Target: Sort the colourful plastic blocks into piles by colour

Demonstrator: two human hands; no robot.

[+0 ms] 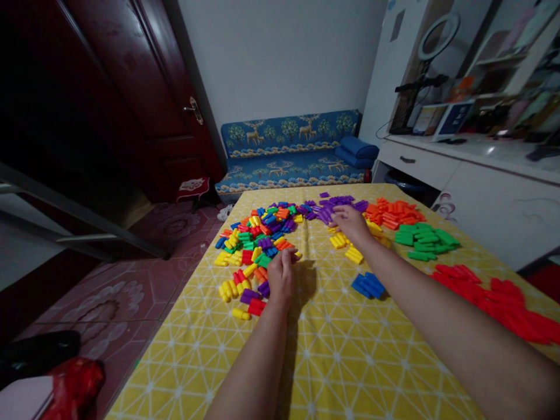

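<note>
My left hand [281, 275] is at the right edge of a mixed heap of small plastic building blocks [262, 229], with its fingers drawn together. What they pinch, if anything, is hidden; orange and yellow blocks lie by the fingertips. My right hand [350, 223] reaches to the purple blocks [324, 214], its thumb and fingers closed at the pile's near edge, seemingly on a purple block. Beneath that hand and forearm are yellow blocks [338, 240], partly covered. A small group of blue blocks [368, 285] lies nearer, left of the right forearm.
Orange blocks [392, 213], green blocks [426, 241] and red blocks [503, 300] form separate piles on the right. All lie on a yellow patterned tablecloth [336, 361]. Behind stand a blue sofa [284, 166] and, to the right, a white cabinet [503, 204].
</note>
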